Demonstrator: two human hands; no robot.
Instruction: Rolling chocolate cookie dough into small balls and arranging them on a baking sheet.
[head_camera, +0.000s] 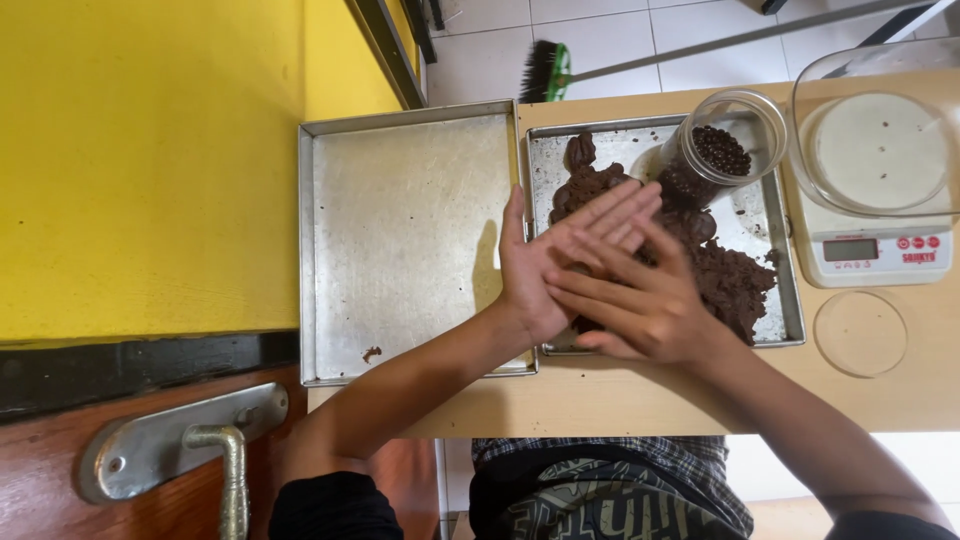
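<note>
My left hand (535, 270) lies flat with its fingers stretched toward the upper right. My right hand (645, 305) is pressed flat across its fingers, palm against palm. Whatever is between the palms is hidden. Both hands hover over the near left part of a metal tray (790, 325) that holds a mound of dark brown dough (738, 285). A clear jar (722, 150) of small dark chips leans on the tray's far side. To the left sits a larger metal tray (400, 230), bare except for one small crumb.
A white kitchen scale (875, 252) with a clear glass bowl (880, 140) on it stands at the right of the wooden table. A round clear lid (860, 333) lies in front of it. A broom (546, 70) lies on the tiled floor beyond. A door handle (232, 455) is at lower left.
</note>
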